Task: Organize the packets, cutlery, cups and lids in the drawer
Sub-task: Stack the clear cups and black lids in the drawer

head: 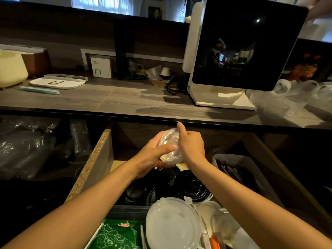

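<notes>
A grey wood-grain counter [125,101] spans the middle, with a dark screen on a white stand [248,44] at two o'clock. Bright windows [100,4] glow at twelve o'clock above a dark wall panel [53,31]

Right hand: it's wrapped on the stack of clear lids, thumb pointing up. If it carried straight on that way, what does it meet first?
Probably the front edge of the countertop: the right hand has its thumb tip just below it, holding the clear lids with the left hand. Depth is unclear, so it may pass in front.
</notes>
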Motion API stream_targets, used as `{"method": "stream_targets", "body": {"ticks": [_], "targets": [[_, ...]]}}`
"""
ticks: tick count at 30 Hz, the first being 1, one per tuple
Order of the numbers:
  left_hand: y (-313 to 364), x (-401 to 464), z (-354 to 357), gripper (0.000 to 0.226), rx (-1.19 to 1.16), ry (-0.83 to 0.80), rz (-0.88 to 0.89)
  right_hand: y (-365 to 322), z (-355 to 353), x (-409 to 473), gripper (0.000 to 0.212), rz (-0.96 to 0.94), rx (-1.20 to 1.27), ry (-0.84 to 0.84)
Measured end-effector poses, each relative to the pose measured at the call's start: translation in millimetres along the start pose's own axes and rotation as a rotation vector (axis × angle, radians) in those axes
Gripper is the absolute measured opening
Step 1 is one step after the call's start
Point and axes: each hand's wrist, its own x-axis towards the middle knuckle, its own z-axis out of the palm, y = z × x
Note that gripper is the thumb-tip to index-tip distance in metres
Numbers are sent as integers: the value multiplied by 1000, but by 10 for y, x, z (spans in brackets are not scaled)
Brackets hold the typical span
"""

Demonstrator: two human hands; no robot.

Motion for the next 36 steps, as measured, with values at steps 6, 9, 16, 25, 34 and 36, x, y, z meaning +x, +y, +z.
{"method": "stream_targets", "body": {"ticks": [6,9,16,25,34,36], "targets": [[56,3,-4,30,-6,62,-83,-52,-310,53,64,195,91,-442],[111,15,-70,19,-93,222,-115,82,-578,260,53,177,85,-421],[83,57,-112,31,-99,348,-165,847,-725,634,46,-146,-840,-392],[37,65,-85,21,0,271,-155,689,-742,538,17,-322,-534,-5],[47,14,-20,45,-7,242,-230,13,-742,-35,21,-274,216,4],[63,2,2,44,-3,220,-217,-17,-660,-133,22,-281,191,-58]]}}
